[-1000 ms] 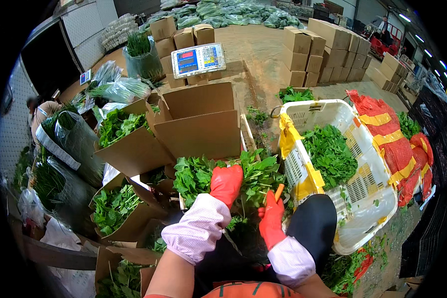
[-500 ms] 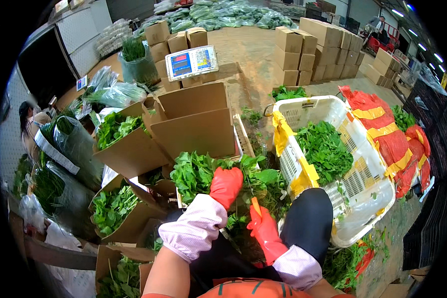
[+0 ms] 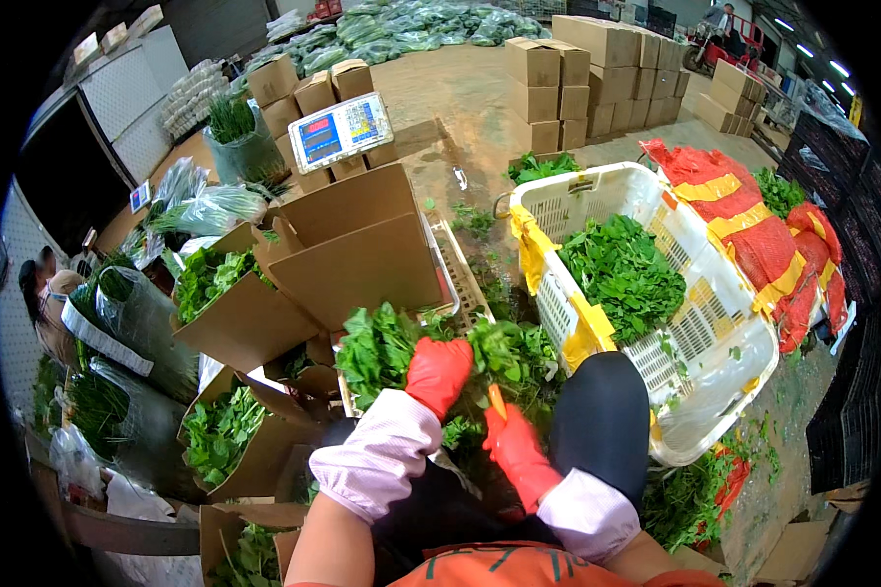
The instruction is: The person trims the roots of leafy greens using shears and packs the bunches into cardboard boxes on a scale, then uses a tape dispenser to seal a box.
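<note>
My left hand (image 3: 439,376), in a red rubber glove, is closed round a bunch of leafy greens (image 3: 377,354), whose leaves fan out to the left of the fist. My right hand (image 3: 521,458), gloved alike, grips the orange handle of a small knife (image 3: 497,401) just right of and below the left fist. Its blade is hard to make out against the foliage. Loose greens and stems (image 3: 509,354) lie beyond the knife, partly blurred. Pale sleeve covers wrap both my wrists.
A white plastic crate (image 3: 719,342) with a pile of greens (image 3: 625,279) stands at my right, beside red mesh sacks (image 3: 734,210). Ahead are an open cardboard box (image 3: 352,259) and a digital scale (image 3: 338,132). Boxes of greens (image 3: 223,435) line my left; a person (image 3: 54,298) sits beyond.
The whole scene has shifted slightly left in view. The loose leaves right of my left fist have moved and blurred. Both hands keep their grip, close to where they were.
</note>
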`<state>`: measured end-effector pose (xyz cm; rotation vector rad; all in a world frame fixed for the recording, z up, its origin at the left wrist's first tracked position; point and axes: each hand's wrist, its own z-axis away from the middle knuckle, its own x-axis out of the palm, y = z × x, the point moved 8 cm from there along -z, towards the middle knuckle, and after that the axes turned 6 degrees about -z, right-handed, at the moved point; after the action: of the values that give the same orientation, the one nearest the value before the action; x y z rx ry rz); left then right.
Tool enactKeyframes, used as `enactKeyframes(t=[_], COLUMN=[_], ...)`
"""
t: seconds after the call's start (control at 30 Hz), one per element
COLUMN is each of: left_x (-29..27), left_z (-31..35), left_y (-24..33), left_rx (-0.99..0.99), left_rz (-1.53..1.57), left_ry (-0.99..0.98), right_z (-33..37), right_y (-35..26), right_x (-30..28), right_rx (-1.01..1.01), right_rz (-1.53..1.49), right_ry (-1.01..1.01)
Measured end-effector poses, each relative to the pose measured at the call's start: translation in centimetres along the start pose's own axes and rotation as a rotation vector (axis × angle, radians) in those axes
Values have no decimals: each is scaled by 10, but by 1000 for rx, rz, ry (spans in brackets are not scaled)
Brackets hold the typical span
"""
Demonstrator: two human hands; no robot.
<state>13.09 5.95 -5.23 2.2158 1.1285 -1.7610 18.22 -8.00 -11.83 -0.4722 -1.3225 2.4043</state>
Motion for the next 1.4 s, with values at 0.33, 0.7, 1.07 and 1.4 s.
enactKeyframes(t=[0.33, 0.7, 1.07, 1.4], left_x=[-7, -5, 0, 3], left_z=[-11, -9, -7, -10], left_y=[-4, -60, -30, -12], left_rx=[-29, -477, -357, -175], left_rz=[222, 616, 736, 1344], left_ry=[-321, -581, -622, -638], right_z=[-3, 36, -16, -18], right_y=[-23, -22, -37, -28], right_x=[-5, -5, -15, -28], right_rx=[-11, -437, -494, -502], right_rz=[-320, 133, 430, 225], right_ry=[12, 102, 329, 346])
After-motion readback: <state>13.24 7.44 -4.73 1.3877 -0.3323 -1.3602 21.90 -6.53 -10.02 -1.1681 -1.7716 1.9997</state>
